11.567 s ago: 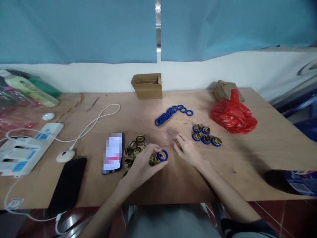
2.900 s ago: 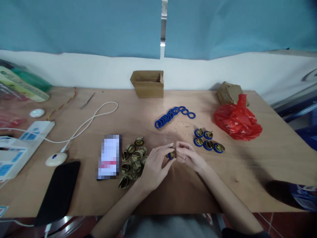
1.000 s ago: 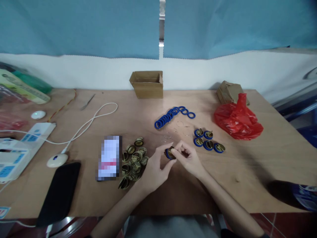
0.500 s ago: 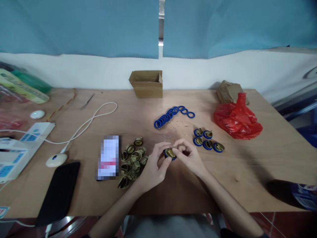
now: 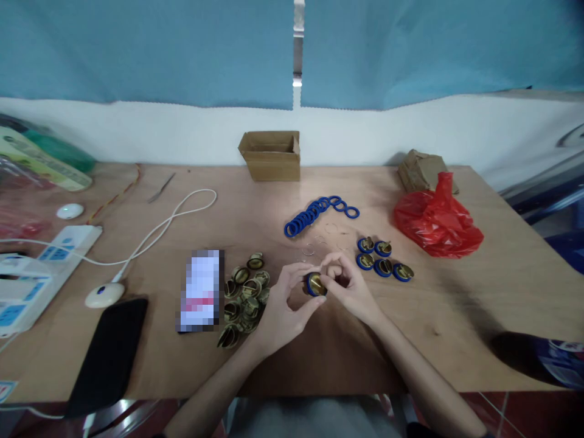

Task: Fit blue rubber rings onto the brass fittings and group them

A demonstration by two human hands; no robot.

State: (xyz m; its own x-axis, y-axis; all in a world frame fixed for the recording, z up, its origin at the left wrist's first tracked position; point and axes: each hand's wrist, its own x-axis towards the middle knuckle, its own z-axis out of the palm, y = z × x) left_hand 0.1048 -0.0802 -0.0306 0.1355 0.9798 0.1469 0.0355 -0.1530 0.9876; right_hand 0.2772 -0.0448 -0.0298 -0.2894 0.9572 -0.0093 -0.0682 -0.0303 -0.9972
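Between my two hands is a round brass-coloured metal fitting (image 5: 317,284) with a blue ring around its rim. My left hand (image 5: 288,301) grips its left and lower edge with thumb and fingers. The fingertips of my right hand (image 5: 345,285) pinch its upper right side. Left of my left hand lies a pile of similar brass fittings (image 5: 250,289) without blue rings. To the right of my right hand, several fittings with blue rings (image 5: 383,266) are grouped. Beyond my hands, a row of loose blue rings (image 5: 314,213) overlaps, and thin wire rings (image 5: 308,249) lie nearer.
At the back stands an open cardboard box (image 5: 275,167). A red plastic bag (image 5: 438,222) and a brown package (image 5: 422,170) are at the right, a dark bottle (image 5: 524,358) nearer. On the left are a lit phone (image 5: 201,292), a black phone (image 5: 109,356), cables and a power strip (image 5: 43,274).
The blue-ringed fitting has turned and tilted slightly between my fingers, and moved a little to the right. My left thumb has shifted right along its lower edge.
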